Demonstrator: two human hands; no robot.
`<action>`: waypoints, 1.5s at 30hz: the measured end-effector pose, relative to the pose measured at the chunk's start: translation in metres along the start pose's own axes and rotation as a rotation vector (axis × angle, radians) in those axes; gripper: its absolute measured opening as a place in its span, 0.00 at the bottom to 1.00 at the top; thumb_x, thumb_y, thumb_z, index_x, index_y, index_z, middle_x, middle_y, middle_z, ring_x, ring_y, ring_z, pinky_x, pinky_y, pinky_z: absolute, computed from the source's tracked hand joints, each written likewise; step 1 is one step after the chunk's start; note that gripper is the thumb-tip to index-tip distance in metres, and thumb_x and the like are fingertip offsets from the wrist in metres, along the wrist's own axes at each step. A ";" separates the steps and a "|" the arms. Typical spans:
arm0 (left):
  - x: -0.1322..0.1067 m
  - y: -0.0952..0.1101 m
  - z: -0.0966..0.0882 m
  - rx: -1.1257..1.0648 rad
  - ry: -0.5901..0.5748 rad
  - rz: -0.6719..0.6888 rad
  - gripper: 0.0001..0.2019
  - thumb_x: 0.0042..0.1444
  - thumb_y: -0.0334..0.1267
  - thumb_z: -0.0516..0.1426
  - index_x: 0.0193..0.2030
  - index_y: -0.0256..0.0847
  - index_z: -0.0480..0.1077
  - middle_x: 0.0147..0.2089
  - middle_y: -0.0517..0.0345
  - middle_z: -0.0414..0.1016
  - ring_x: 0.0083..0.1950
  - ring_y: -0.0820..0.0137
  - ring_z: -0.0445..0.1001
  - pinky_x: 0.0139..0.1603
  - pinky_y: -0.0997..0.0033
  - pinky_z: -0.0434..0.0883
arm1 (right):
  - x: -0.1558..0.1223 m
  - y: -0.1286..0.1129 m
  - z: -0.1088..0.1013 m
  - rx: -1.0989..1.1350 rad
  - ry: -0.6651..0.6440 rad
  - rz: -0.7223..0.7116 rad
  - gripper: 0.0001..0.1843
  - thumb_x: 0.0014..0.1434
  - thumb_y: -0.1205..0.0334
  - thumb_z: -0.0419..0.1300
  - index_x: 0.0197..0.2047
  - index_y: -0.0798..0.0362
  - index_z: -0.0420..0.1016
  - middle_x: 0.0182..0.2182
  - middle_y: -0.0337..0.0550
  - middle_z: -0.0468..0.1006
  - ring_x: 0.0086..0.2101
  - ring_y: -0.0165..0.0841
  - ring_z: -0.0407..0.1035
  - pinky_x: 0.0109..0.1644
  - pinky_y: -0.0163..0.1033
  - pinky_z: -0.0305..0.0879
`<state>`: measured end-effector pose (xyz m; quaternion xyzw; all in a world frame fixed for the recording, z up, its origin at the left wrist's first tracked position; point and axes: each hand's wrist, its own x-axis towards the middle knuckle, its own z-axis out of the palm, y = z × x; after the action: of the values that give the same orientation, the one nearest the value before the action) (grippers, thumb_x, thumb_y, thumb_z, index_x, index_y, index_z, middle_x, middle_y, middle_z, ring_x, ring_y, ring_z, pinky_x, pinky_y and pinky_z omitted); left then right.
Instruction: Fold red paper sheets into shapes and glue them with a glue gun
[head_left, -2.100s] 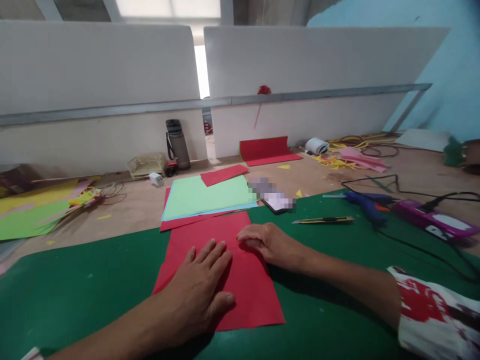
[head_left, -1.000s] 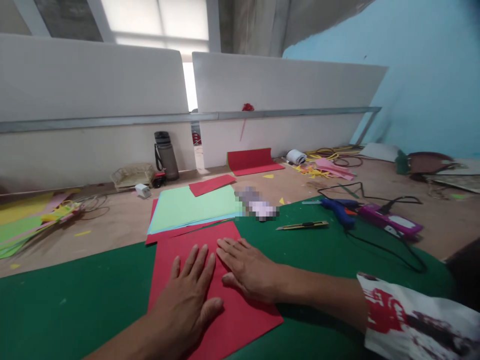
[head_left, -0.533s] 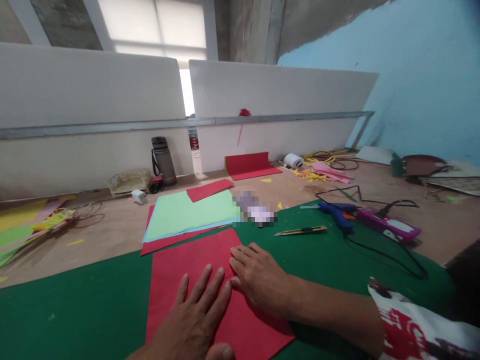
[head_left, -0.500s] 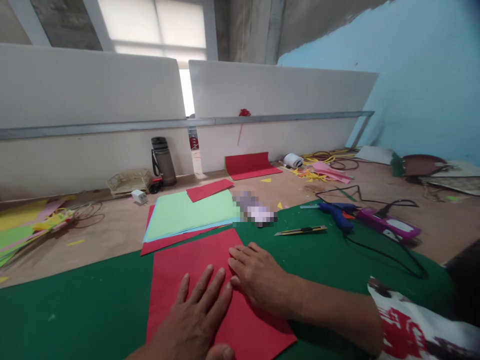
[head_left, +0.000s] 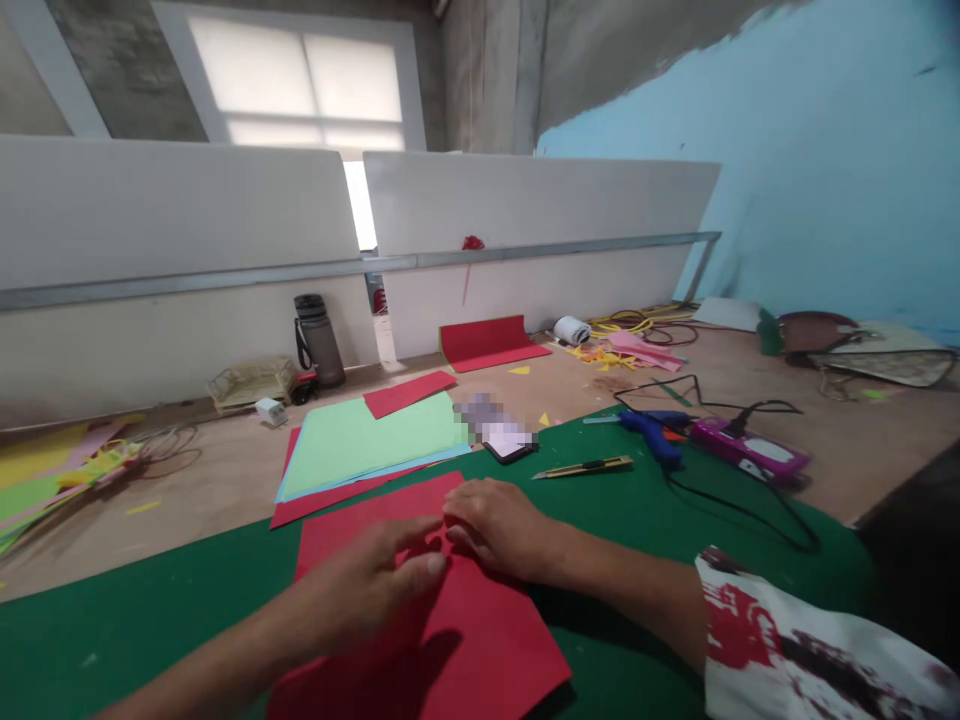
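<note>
A large red sheet of paper (head_left: 480, 640) lies in front of me on the green surface. My right hand (head_left: 499, 525) rests near its upper right edge, fingers bent together with their tips on the paper; the pinch itself is partly hidden. Above the sheet is my left hand (head_left: 375, 575), slightly blurred, thumb apart from the fingers and a shadow below. Its fingertips come close to those of the right hand, and nothing shows in it. Beyond the sheet lies a stack of light green paper (head_left: 367, 440) with blue and red sheets beneath.
A utility knife (head_left: 583, 467), a phone (head_left: 506, 440), a blue glue gun (head_left: 652, 435) and a purple power strip (head_left: 750, 447) with black cable lie to the right. Farther back are a dark bottle (head_left: 320, 342), a small woven sofa (head_left: 251, 385) and a folded red sheet (head_left: 495, 345).
My left hand has lifted off the red paper, from lying spread flat on it, and turned toward the right hand. The right hand's fingers have curled in. The view has tilted up slightly.
</note>
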<state>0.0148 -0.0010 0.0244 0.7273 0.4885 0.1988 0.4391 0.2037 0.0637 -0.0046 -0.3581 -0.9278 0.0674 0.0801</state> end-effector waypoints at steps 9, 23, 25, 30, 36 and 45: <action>0.103 0.008 0.009 -0.573 0.135 -0.177 0.14 0.63 0.46 0.45 0.40 0.36 0.62 0.40 0.49 0.71 0.37 0.69 0.76 0.37 0.68 0.72 | 0.014 0.071 -0.032 -0.036 0.250 0.367 0.16 0.64 0.63 0.46 0.41 0.55 0.75 0.40 0.52 0.77 0.41 0.37 0.70 0.42 0.37 0.58; 0.012 -0.063 -0.053 0.489 0.560 -0.325 0.27 0.54 0.43 0.51 0.57 0.27 0.64 0.51 0.30 0.67 0.52 0.40 0.66 0.51 0.44 0.59 | 0.029 0.046 0.007 0.406 0.181 0.319 0.28 0.54 0.60 0.58 0.57 0.59 0.65 0.42 0.52 0.77 0.39 0.38 0.71 0.42 0.40 0.63; -0.008 -0.072 -0.059 0.603 0.519 -0.422 0.29 0.55 0.47 0.49 0.58 0.27 0.63 0.46 0.33 0.71 0.48 0.42 0.70 0.46 0.48 0.63 | 0.035 0.049 0.009 0.523 0.165 0.351 0.33 0.52 0.59 0.59 0.60 0.61 0.60 0.37 0.48 0.77 0.35 0.35 0.71 0.39 0.38 0.64; -0.028 -0.081 -0.059 0.323 0.555 -0.401 0.30 0.50 0.49 0.53 0.56 0.30 0.65 0.36 0.46 0.74 0.38 0.56 0.73 0.38 0.62 0.66 | 0.042 0.045 0.016 0.776 0.156 0.407 0.44 0.48 0.62 0.61 0.64 0.66 0.48 0.24 0.35 0.72 0.27 0.30 0.68 0.31 0.34 0.62; -0.018 -0.080 -0.044 -0.061 0.708 -0.268 0.38 0.43 0.43 0.55 0.62 0.27 0.55 0.24 0.68 0.61 0.25 0.72 0.66 0.27 0.73 0.64 | 0.037 0.034 0.018 0.914 0.286 0.462 0.44 0.41 0.64 0.61 0.62 0.63 0.55 0.18 0.25 0.52 0.20 0.25 0.51 0.23 0.32 0.50; -0.018 -0.069 -0.025 -0.511 0.798 -0.166 0.36 0.42 0.38 0.62 0.59 0.31 0.57 0.36 0.55 0.76 0.36 0.66 0.76 0.36 0.70 0.72 | 0.031 0.031 0.020 0.610 0.381 0.426 0.33 0.47 0.62 0.56 0.58 0.57 0.62 0.26 0.34 0.64 0.25 0.30 0.60 0.30 0.36 0.59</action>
<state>-0.0481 0.0039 -0.0169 0.4217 0.6109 0.5402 0.3965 0.1971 0.1059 -0.0271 -0.5079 -0.7391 0.2868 0.3369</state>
